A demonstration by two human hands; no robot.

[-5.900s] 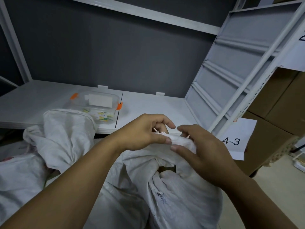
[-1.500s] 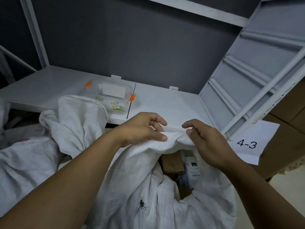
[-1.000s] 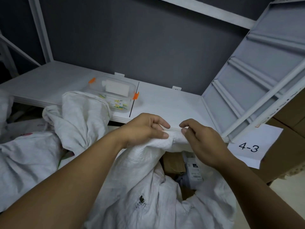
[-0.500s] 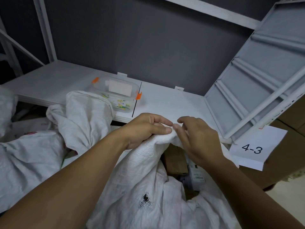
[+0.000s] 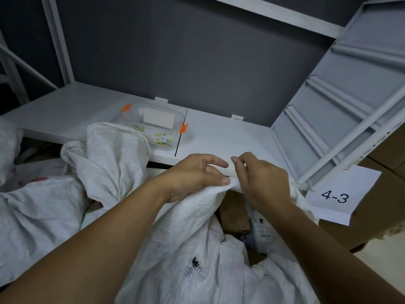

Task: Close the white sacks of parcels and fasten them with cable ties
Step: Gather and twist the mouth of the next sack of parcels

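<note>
Sack (image 5: 197, 249) stands directly in front, below the shelf (image 5: 219, 137) edge, mouth open; parcels (image 5: 235, 213) show inside. Left hand (image 5: 192, 176) grips the bunched rim. Right hand (image 5: 263, 183) pinches the rim just beside it, the hands nearly touching.

Step, as judged: gathering the mouth into a neck.

Next needs: remaining rim drawn in, a one-hand hold, then a cable tie. No tie is visible.

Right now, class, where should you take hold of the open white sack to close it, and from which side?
Take the sack by its raised far rim, from above. That edge is bunched together; the mouth gapes below it, showing parcels.
</note>
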